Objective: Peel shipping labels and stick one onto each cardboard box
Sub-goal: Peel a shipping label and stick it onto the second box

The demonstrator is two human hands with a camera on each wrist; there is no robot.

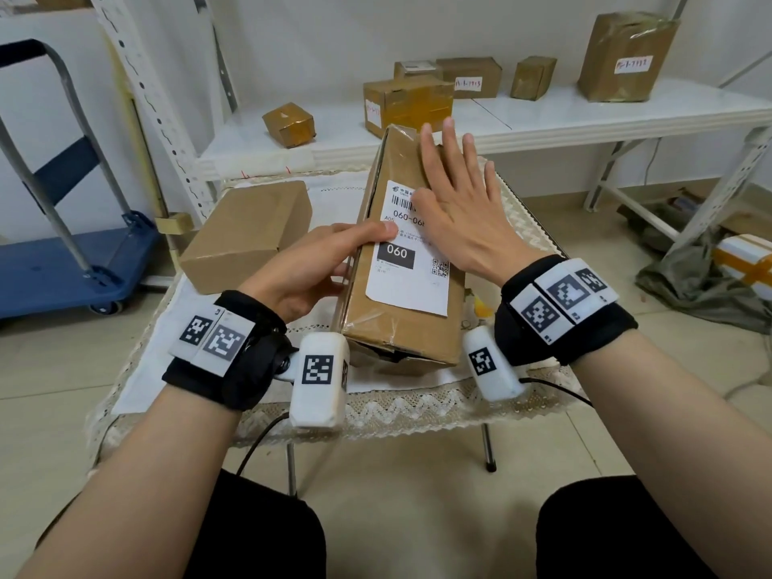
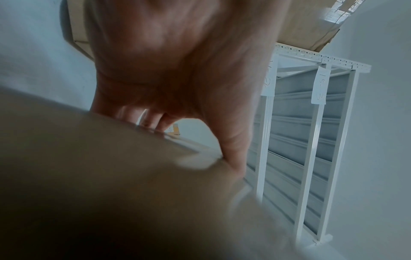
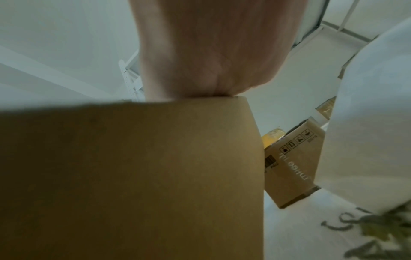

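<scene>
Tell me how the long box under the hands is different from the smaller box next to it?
The long box has a white label stuck on top; the smaller box shows none. The long box has the left hand gripping its side and the right hand flat on it; nothing touches the smaller box. Both are brown cardboard on the same table.

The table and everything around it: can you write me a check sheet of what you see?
Surface: small table with a lace-edged cloth.
Job's things: long box with a white label on top; plain box beside it, no label showing.
Clutter: nothing seen.
Hands: left hand holds the long box's side, thumb on the label edge; right hand lies flat over the label's far end.
Cables: black wires from the wrist cameras.
Surroundings: white shelf with taped boxes; blue cart.
</scene>
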